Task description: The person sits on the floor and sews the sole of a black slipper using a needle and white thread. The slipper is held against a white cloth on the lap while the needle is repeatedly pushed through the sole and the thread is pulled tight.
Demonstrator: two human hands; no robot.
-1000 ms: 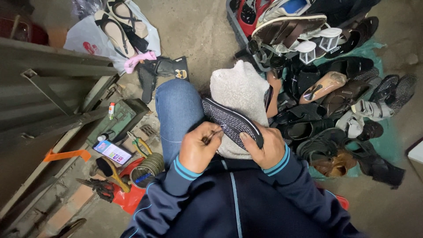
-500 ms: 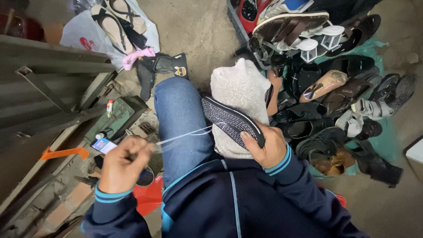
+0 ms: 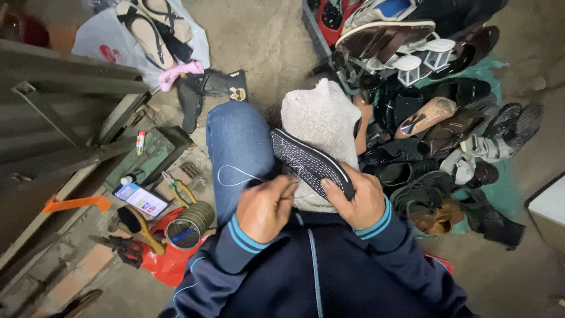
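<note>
The right hand (image 3: 358, 203) grips the near end of a dark shoe sole (image 3: 311, 163), its fingers (image 3: 333, 187) wrapped over the edge so that the sole lies slanted across a pale towel (image 3: 321, 121) draped on the person's lap. The left hand (image 3: 266, 207) sits just beside it, fingers (image 3: 285, 186) pinched narrow on a thin white thread (image 3: 235, 174); whether a needle is between them cannot be told. The thread loops out to the left of those fingers over the blue jeans knee (image 3: 237, 147). Beyond the right hand's fingers, and to their right, lies a heap of dark shoes and sandals (image 3: 447, 135) on the floor. To the left of the left hand, well apart, lie a phone (image 3: 141, 200), pliers with yellow-green handles (image 3: 176, 188) and a round tin (image 3: 189, 224). Farther out, a white plastic bag (image 3: 100, 41) holds sandals.
</note>
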